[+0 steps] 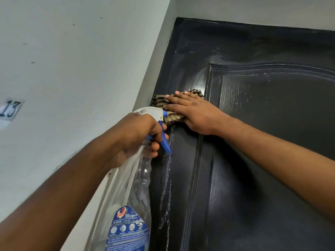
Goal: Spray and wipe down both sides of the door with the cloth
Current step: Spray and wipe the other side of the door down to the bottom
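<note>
Door [262, 124], black and panelled, fills the right of the scene beside a grey wall [72, 60], with wet streaks running down near its left edge. Right hand [192, 113] lies flat, fingers straight and together, pressing a striped cloth [161, 99] against the door's left stile. Left hand [137, 136] grips the neck of a clear spray bottle [132, 196] just left of the cloth, one finger curled over the blue trigger [165, 142].

Glossy wet door [253, 160], woven cloth [161, 101]
</note>
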`<state>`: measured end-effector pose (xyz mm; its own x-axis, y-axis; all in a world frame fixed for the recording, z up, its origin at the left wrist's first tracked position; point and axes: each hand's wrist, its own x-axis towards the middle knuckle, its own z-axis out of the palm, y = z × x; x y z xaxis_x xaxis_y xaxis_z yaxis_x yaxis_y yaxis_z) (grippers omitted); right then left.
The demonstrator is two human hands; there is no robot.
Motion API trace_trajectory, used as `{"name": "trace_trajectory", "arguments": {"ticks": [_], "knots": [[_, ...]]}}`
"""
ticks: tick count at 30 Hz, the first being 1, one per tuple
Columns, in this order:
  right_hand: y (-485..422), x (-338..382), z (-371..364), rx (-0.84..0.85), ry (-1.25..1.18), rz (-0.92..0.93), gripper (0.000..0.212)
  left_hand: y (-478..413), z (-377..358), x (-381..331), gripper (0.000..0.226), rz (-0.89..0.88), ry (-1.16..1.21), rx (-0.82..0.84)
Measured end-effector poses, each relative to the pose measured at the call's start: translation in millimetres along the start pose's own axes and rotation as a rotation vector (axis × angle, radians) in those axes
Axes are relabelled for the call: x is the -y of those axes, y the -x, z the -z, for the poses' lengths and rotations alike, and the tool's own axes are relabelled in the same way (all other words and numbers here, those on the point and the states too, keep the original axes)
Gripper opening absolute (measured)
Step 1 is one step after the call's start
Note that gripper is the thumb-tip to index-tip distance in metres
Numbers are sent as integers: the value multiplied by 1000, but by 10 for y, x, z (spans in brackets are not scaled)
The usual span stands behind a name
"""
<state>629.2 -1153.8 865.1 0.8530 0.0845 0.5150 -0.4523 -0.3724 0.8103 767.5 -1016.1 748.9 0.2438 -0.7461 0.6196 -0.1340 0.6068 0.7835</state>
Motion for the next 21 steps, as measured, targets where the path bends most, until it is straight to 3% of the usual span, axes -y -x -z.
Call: {"name": "trace_trajectory", "arguments": {"ticks": [2, 6, 9, 15, 21], "knots": [[-97, -131, 24, -41, 9, -47, 57, 10, 63, -22, 31, -5, -19, -20], [-697, -759, 247, -115, 34, -411, 54, 17, 104, -51, 30, 1, -61, -58], [-884, -949, 317, -142, 22, -531, 54, 51, 132, -33, 30, 0, -77, -60], [-254, 4, 7, -61, 6, -251, 58, 115, 159, 53, 34, 2, -76, -76], [801, 1020, -457, -24, -73, -87, 62, 381, 146, 296, 15, 80, -85, -116]]}}
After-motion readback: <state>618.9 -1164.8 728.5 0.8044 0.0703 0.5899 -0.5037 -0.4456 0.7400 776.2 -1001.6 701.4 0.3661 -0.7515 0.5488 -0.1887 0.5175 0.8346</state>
